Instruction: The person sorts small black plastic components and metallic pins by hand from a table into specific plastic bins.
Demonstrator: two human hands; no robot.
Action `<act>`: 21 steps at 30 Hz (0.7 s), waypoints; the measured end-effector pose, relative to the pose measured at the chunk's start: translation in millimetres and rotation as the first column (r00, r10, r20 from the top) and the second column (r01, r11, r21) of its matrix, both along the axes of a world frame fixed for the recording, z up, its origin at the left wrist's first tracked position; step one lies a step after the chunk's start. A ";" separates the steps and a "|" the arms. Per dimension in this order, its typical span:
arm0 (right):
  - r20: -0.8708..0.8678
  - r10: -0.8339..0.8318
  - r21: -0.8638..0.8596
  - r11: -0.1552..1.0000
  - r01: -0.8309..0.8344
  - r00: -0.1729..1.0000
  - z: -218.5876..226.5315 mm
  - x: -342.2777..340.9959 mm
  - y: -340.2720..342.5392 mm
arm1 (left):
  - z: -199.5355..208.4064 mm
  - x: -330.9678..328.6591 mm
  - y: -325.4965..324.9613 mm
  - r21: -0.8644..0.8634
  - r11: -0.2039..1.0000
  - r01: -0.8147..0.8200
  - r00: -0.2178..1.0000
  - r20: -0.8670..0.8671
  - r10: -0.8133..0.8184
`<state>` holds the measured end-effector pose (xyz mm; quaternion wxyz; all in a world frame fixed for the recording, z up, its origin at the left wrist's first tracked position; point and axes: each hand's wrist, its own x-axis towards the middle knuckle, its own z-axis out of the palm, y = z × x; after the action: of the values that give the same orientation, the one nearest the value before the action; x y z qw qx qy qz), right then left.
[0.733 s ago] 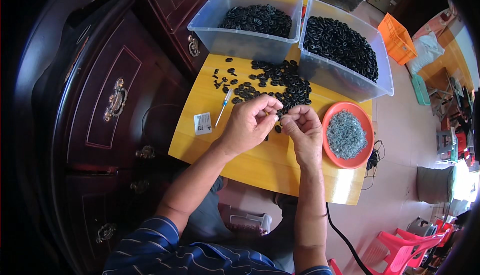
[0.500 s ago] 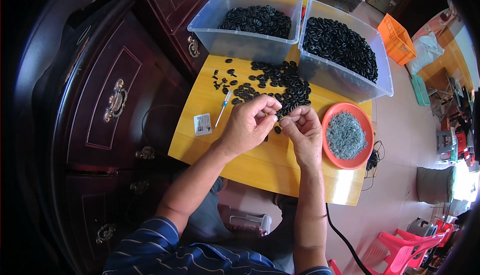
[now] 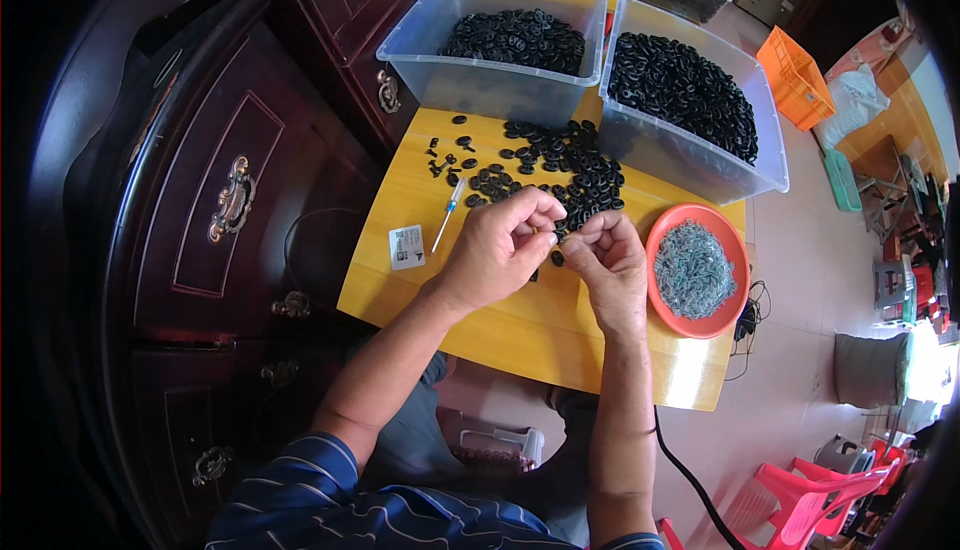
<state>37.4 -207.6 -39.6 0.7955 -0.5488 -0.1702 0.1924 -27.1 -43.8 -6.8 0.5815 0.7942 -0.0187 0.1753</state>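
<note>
My left hand (image 3: 506, 243) and my right hand (image 3: 609, 262) meet fingertip to fingertip above the yellow table (image 3: 480, 328). Both are closed in a pinch, and whatever they grip is too small and too covered to make out. Just beyond them spreads a loose pile of small black oval pieces (image 3: 590, 185). To the left of my left hand lies a thin screwdriver (image 3: 449, 215) with a clear handle, beside a white label card (image 3: 407, 247). An orange-red bowl (image 3: 739, 300) of small, clear-greenish pieces (image 3: 693, 270) stands right of my right hand.
Two clear plastic bins, a left one (image 3: 470, 90) and a right one (image 3: 690, 165), filled with black pieces, line the table's far side. Dark wooden drawers (image 3: 230, 210) flank the left. On the floor to the right are an orange crate (image 3: 795, 80) and a pink chair (image 3: 815, 495).
Almost nothing differs. My hands keep the same pinch at the same spot, and the whole view has shifted very slightly.
</note>
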 end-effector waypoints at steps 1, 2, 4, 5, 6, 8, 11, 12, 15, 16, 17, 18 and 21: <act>-0.001 -0.001 0.003 1.000 0.001 1.000 0.1 0.0 -0.9 | -1.1 0.4 -0.5 -0.044 0.999 0.001 1.000 -0.016 -0.002; -0.015 0.002 0.019 1.000 -0.001 1.000 0.8 -0.2 -1.6 | -1.0 0.3 -0.7 -0.042 0.999 0.002 1.000 -0.017 -0.003; -0.030 0.003 0.035 0.999 -0.002 1.000 0.6 0.3 -2.6 | -0.9 0.5 -1.0 -0.075 0.997 0.011 0.999 -0.038 -0.014; -0.026 0.003 0.033 0.999 -0.003 1.000 -0.3 0.8 -2.8 | -1.1 0.8 -1.2 -0.075 0.997 0.012 0.999 -0.038 -0.015; -0.023 0.005 0.031 1.000 -0.004 1.000 -0.8 1.2 -2.8 | -1.6 1.1 -1.3 -0.072 0.997 0.011 0.999 -0.040 -0.014; -0.026 0.006 0.028 1.000 -0.005 1.000 -0.6 1.2 -2.6 | -1.3 0.8 -1.6 -0.069 0.998 0.010 0.999 -0.043 -0.013; -0.026 0.011 0.027 1.000 -0.010 1.000 -0.4 1.4 -2.9 | -0.3 0.7 -3.0 -0.053 0.999 0.008 0.998 -0.056 -0.011; -0.023 0.014 0.030 0.999 -0.013 1.000 -0.1 1.5 -3.1 | -1.0 1.2 -3.0 -0.052 0.999 0.011 0.999 -0.050 -0.014; 0.055 0.020 -0.024 1.000 -0.019 0.998 -3.3 3.3 -4.8 | -0.4 1.6 -3.3 -0.022 1.000 0.016 0.999 -0.039 -0.017; 0.053 0.020 -0.024 1.000 -0.019 0.998 -3.3 2.9 -4.8 | -0.1 1.5 -3.7 0.006 1.000 0.019 0.999 -0.033 -0.019; 0.081 0.014 -0.050 0.999 -0.010 0.997 -2.9 2.4 -4.8 | -0.2 1.3 -4.2 0.006 1.000 0.019 0.999 -0.035 -0.019; 0.110 0.010 -0.075 0.997 -0.002 0.994 -2.7 2.1 -4.7 | -0.2 1.1 -4.9 0.030 0.999 0.018 1.000 -0.025 -0.017; 0.160 0.027 -0.146 0.989 -0.003 0.987 -5.3 2.5 -6.1 | -2.3 1.2 -5.9 0.130 0.991 0.015 1.000 -0.011 -0.014</act>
<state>39.8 -213.7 -44.9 0.7355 -0.6177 -0.2240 0.1652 -25.8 -49.8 -9.1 0.5299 0.8311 -0.0331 0.1657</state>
